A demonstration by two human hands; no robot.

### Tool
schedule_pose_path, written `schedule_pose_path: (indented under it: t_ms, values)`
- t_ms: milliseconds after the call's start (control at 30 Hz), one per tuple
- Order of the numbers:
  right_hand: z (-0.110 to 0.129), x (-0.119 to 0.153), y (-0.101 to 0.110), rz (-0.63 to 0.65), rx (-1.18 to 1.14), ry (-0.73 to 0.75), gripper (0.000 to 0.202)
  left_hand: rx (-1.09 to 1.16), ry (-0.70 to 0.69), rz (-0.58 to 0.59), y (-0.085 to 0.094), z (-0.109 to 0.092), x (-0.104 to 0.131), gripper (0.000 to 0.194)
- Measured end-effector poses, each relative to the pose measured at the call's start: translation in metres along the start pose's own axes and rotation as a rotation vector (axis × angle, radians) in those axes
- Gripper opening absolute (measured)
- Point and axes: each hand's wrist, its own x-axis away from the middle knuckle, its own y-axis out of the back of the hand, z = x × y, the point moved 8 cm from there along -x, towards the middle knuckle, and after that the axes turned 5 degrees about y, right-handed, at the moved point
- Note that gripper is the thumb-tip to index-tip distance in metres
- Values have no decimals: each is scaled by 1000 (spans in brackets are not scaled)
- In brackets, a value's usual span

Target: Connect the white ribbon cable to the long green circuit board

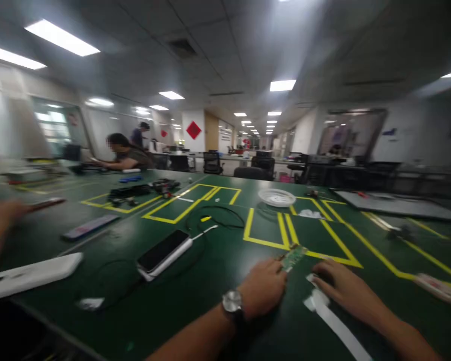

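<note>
My left hand (265, 286), with a round-faced watch (232, 302) on its wrist, is closed on the near end of a small green circuit board (294, 255). The board's far end points away over the green table. Just to the right, my right hand (344, 288) is curled, thumb and fingertips close together at a crumpled white paper strip (338, 323). The strip trails below that hand toward the bottom edge. Blur hides exactly how the fingertips meet the paper.
A phone (164, 250) with a white cable lies left of my hands. Beyond are a white round dish (276, 197), yellow tape outlines (266, 243) and dark gear (135, 193). Another person's hand (2, 215) reaches in at far left. A grey panel (398, 205) lies at right.
</note>
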Motion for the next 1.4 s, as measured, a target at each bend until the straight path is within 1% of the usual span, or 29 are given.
schedule_pose_path:
  t_ms: [33, 67, 100, 167, 267, 333, 433, 500, 633, 700, 800, 900, 1000, 1133, 1233, 1400]
  values:
    - [-9, 19, 7, 19, 16, -31, 26, 20, 67, -1, -7, 0, -9, 24]
    - [-13, 30, 12, 33, 23, -45, 26, 30, 99, 16, -11, 0, -13, 22]
    - [-14, 34, 16, 40, 28, -50, 27, 40, 102, 39, -13, -1, -14, 21]
    - [-12, 33, 22, 36, 42, -73, 29, 52, 102, 78, -11, 0, -10, 20]
    - [-10, 27, 28, 11, 70, -153, 33, 81, 100, 120, -3, 2, -3, 22]
    - [-7, 27, 27, 3, 71, -178, 32, 111, 99, 147, -1, 3, -2, 23]
    - [-1, 29, 18, 11, 35, -148, 24, 125, 82, 187, -1, 0, -3, 24]
    - [3, 29, 14, 7, 3, -135, 21, 124, 44, 211, -2, -2, -4, 26]
    - [13, 29, 11, 14, -16, -125, 24, 171, -48, 243, -1, -3, -3, 29]
    - [20, 30, 12, 31, -12, -103, 26, 184, -94, 240, -1, 1, -1, 33]
    - [30, 30, 10, 52, -32, -55, 22, 139, -141, 186, -3, 9, 2, 44]
    - [35, 28, 6, 40, -65, -40, 19, 96, -105, 143, -9, 18, 4, 54]
    - [36, 27, 3, -10, -69, -86, 15, 119, -48, 136, -15, 20, 3, 53]
    - [35, 26, 1, -51, -39, -151, 14, 164, 4, 138, -20, 15, 1, 48]
    - [38, 25, 0, -56, -25, -153, 15, 190, 33, 136, -21, 13, 1, 47]
    - [41, 21, -3, -65, -3, -153, 13, 233, 63, 118, -18, 12, 2, 44]
